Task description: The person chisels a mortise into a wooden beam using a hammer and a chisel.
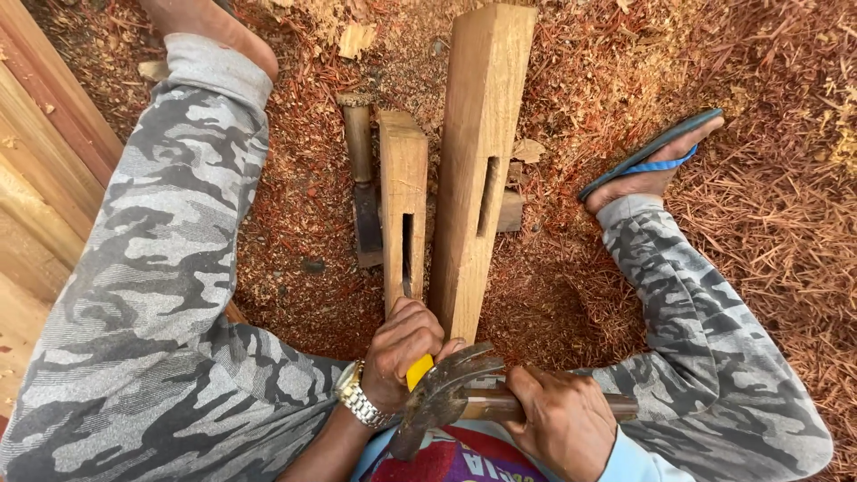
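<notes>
While the fingers of the left hand [403,350] wrap a yellow-handled chisel [419,370] against the shorter post [403,201], the right hand [561,424] clamps a claw hammer [446,393] by its wooden handle, head poised just over the chisel butt.

The yellow handle is mostly hidden in the fist, so its blade cannot be seen; both pale, square-sawn posts, the taller one [478,161] alongside, carry narrow slots and lie between the camouflage-trousered legs, likely to steady them, on reddish fibrous shavings [768,223]; another dark-bladed tool [364,192] rests beside them, near a blue sandal [652,153].
</notes>
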